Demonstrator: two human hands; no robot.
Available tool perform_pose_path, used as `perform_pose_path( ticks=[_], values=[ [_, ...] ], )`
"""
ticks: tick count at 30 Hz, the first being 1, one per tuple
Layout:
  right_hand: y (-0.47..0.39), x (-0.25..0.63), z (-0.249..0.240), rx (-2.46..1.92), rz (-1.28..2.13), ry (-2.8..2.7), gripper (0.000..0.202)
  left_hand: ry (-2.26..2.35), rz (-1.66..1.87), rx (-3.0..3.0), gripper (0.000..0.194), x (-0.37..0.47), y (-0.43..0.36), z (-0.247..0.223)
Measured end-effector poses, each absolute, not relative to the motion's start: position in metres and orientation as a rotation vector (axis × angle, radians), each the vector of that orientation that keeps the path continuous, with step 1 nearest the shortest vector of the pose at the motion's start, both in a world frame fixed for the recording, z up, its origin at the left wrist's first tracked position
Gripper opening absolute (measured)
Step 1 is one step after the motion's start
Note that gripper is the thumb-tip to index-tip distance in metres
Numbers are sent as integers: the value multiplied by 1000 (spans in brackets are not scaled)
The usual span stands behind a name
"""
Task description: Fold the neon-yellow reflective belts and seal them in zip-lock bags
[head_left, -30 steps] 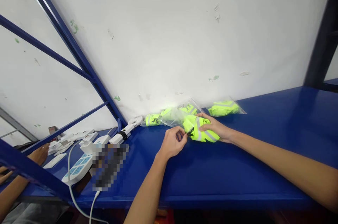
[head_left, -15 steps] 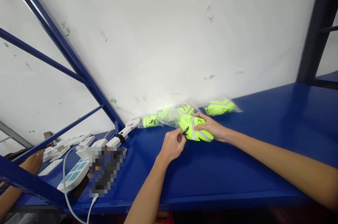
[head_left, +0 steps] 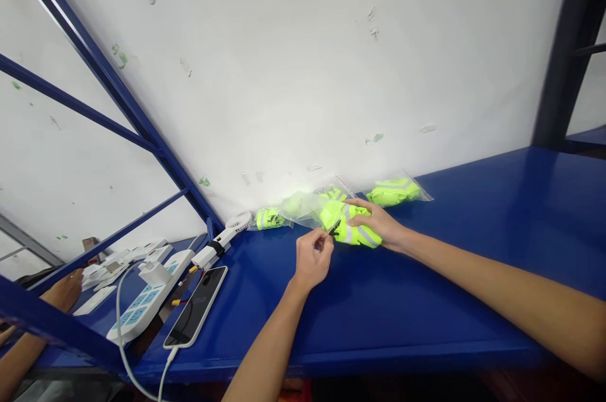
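Note:
A folded neon-yellow bundle with silver reflective stripes (head_left: 355, 225) is held above the blue shelf (head_left: 402, 307). My right hand (head_left: 379, 222) wraps round its right side. With thumb and fingers pinched, my left hand (head_left: 315, 257) grips a small dark strip or edge at the bundle's left end. Just behind lies a clear plastic bag (head_left: 303, 205) with yellow material showing through. Another bagged yellow bundle (head_left: 269, 218) rests to the left, and one more (head_left: 392, 192) lies to the right by the wall.
On the left are a small white fan (head_left: 239, 221), a power strip (head_left: 137, 310), a charging phone (head_left: 196, 307) and cables. Another person's hand (head_left: 66, 288) is beyond the blue frame at the far left. A white wall (head_left: 307, 61) rises behind.
The bundle has turned slightly in my hands, and its lower edge sits a little higher. My left hand has shifted slightly, still pinching at the bundle's left end.

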State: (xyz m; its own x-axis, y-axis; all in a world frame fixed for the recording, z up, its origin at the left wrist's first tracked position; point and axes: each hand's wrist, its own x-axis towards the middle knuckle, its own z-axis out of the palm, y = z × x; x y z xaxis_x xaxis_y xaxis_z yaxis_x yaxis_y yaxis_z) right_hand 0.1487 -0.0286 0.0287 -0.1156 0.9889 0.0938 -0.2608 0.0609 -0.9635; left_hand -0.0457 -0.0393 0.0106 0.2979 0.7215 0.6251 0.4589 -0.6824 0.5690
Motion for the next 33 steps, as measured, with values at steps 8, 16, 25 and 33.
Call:
perform_pose_path(
  ticks=[8,16,25,33],
  values=[
    [-30,136,16,-984,1103,-1186,52,1200,1362,2617,17,-46,-36,3],
    [-23,139,12,-1122,1004,-1248,44,1151,1251,2756,18,-42,-38,3],
    [-33,127,3,-1132,533,-1464,51,1435,1289,2522,23,-34,-33,-3],
    [-28,126,4,-1136,465,-1555,68,1385,1375,2401,23,-34,-35,2]
  ],
)
